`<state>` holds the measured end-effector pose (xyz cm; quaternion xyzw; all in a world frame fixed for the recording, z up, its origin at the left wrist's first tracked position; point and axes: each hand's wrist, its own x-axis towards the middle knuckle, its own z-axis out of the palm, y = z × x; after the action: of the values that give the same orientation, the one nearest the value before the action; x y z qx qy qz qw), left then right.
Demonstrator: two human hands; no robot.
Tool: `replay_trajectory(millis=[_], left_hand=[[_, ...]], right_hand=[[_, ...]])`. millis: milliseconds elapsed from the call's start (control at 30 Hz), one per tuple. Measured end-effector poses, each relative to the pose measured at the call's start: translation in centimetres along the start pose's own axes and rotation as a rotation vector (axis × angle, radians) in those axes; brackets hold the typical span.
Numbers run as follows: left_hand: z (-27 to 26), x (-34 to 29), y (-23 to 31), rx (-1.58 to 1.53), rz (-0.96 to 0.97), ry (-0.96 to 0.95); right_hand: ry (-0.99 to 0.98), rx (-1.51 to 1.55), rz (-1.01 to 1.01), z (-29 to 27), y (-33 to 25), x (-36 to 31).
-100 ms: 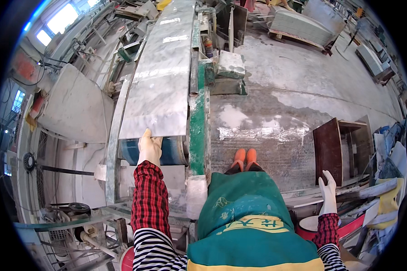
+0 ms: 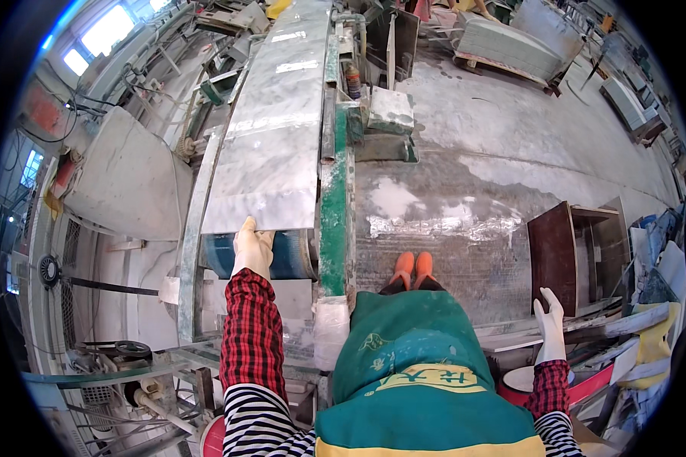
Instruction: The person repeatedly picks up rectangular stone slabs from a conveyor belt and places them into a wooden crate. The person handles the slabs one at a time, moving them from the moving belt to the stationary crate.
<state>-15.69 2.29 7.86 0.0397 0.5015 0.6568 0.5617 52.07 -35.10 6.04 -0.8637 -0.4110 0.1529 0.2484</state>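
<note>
Fingertips of my left hand (image 2: 253,247) touch the near edge of a long, grey-and-white, marble-like slab (image 2: 267,145), index finger laid over its top; whether the thumb and the rest clamp it from below I cannot tell. That slab runs from left of centre up to the top of the frame. Well apart from it, at lower right, my right hand (image 2: 551,324) hangs with its thumb away from its loosely curled fingers, holding nothing that I can see. Both wrists come out of red-and-black checked sleeves (image 2: 250,335), with black-and-white stripes further up the arms.

Just under the slab's near edge shows a dark blue, rounded roller (image 2: 291,255). Along the slab's right side stands a chipped green metal rail (image 2: 333,228), and along its left a pale, worn rail (image 2: 198,221).

Below centre spreads my green apron with yellow trim (image 2: 404,327), my orange boots (image 2: 405,266) showing past it (side by side on the wet floor). Near my right hand stands a reddish-brown open box of boards (image 2: 552,259). Farther out, a big, pale, dusty panel (image 2: 129,179) leans at left, and grey stacked slabs (image 2: 503,46) sit at upper right.
</note>
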Motion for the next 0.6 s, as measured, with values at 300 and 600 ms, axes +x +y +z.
replay_trajectory(millis=[300, 600], left_hand=[[-0.2, 1.6, 0.1, -0.064, -0.019, -0.051], [-0.4, 1.7, 0.7, 0.074, -0.049, 0.042]], right_hand=[[-0.032, 0.043, 0.021, 0.7, 0.5, -0.9], [-0.058, -0.028, 0.104, -1.3, -1.7, -3.1]])
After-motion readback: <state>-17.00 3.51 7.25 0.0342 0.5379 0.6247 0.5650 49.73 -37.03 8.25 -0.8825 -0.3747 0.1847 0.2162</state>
